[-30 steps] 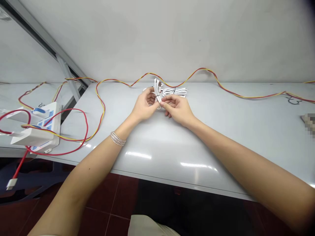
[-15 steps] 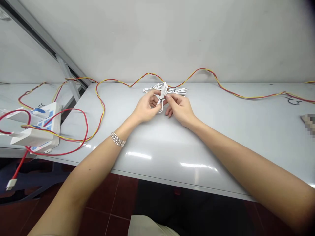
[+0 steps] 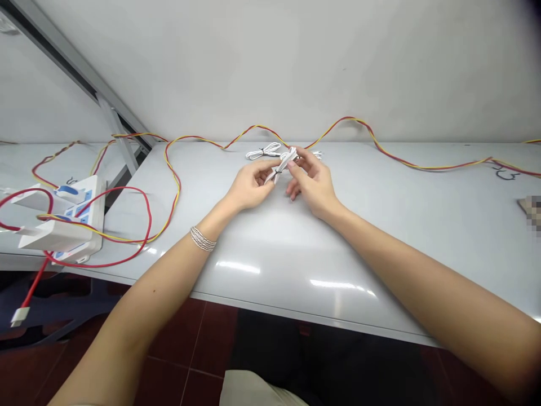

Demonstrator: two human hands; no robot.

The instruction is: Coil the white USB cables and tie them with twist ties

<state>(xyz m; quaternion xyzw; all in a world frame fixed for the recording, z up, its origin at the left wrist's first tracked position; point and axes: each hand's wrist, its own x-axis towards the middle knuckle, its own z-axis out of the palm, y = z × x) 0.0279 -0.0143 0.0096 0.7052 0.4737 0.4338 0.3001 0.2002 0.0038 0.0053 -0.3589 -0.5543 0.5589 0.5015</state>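
A white cable bundle (image 3: 286, 161), bound at its middle with a dark twist tie, is held tilted between both hands above the table. My left hand (image 3: 252, 185) pinches its lower left end. With thumb and index finger, my right hand (image 3: 311, 181) grips the upper right end; its other fingers curl below. Behind the left fingertips, another tied white cable (image 3: 262, 151) lies on the table. A further white cable (image 3: 316, 154) shows only in part behind my right hand.
A twisted red and yellow wire (image 3: 203, 139) runs along the wall at the back of the table (image 3: 380, 225). On the left stands a white power strip (image 3: 96, 208) with plugged-in adapters and a looping red cable (image 3: 149, 217). A dark twist tie (image 3: 507, 175) lies at right.
The held bundle has tipped from nearly upright to slanting up to the right. My right hand has closed around its upper end, with the index finger now behind it.
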